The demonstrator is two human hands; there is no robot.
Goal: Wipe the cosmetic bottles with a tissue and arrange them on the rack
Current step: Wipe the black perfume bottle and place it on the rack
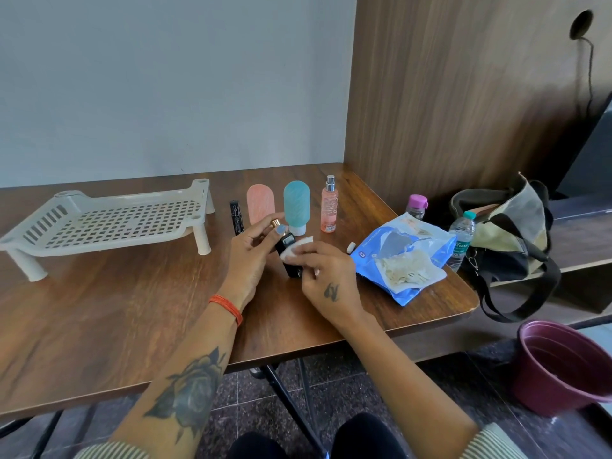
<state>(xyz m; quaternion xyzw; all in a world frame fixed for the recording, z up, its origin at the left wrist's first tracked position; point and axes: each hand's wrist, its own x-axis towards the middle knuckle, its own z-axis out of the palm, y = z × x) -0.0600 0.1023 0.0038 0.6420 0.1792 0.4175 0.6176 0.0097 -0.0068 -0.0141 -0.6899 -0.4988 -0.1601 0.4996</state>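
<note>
A white slotted rack (109,223) on short legs stands at the table's (99,309) far left, its perforated shelf bare. Just right of it a slim black tube (236,217) is upright, then a pink squeeze bottle (260,203), a teal squeeze bottle (296,203) on its white cap, and a pink spray bottle (329,207) with a silver nozzle, all in a row near the wall. A wide stretch of bare wood lies in front of the rack, reaching the near edge. The left hand (250,256) is curled around a small black bottle (288,251) with a gold cap, held tilted just above the tabletop. The right hand (326,273) pinches a white tissue (296,248) against the bottle's side. Further right a blue tissue packet (402,256) lies open by the table's rounded corner, touching a water bottle (461,238)
</note>
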